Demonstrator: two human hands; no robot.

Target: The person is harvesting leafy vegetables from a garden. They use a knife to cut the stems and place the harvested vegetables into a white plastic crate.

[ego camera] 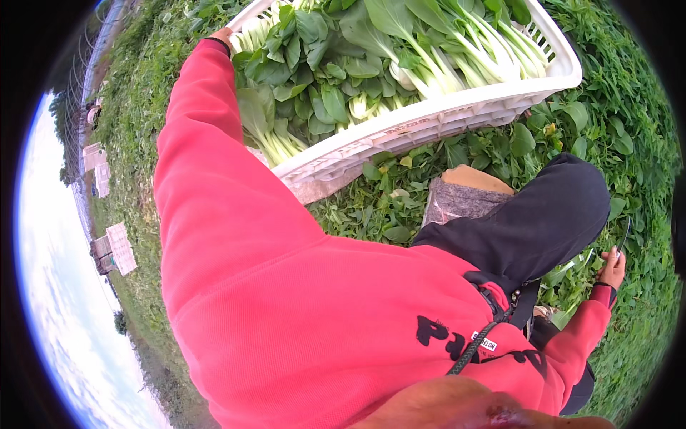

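Observation:
My left hand (224, 35) is at the rim of a white plastic crate (429, 110), at the crate's upper left, and seems to grip it; the sleeve hides part of the hand. Bok choy (321, 69) fills the crate, with pale stems and broad green leaves lying in several directions. Down at the right, past my bent knee, my right hand (612, 269) holds a small knife (626, 234) with a thin, dark, slightly curved blade pointing up and away. Its handle is mostly hidden by the fingers. Cut leaves (563, 273) lie beside that hand.
Low green plants (632, 134) cover the ground around me. A grey cloth-covered block (466, 198) with a tan top sits by my dark-trousered knee (563, 204). Further off at the left stand pale crates (122, 248) and a wire fence (88, 80).

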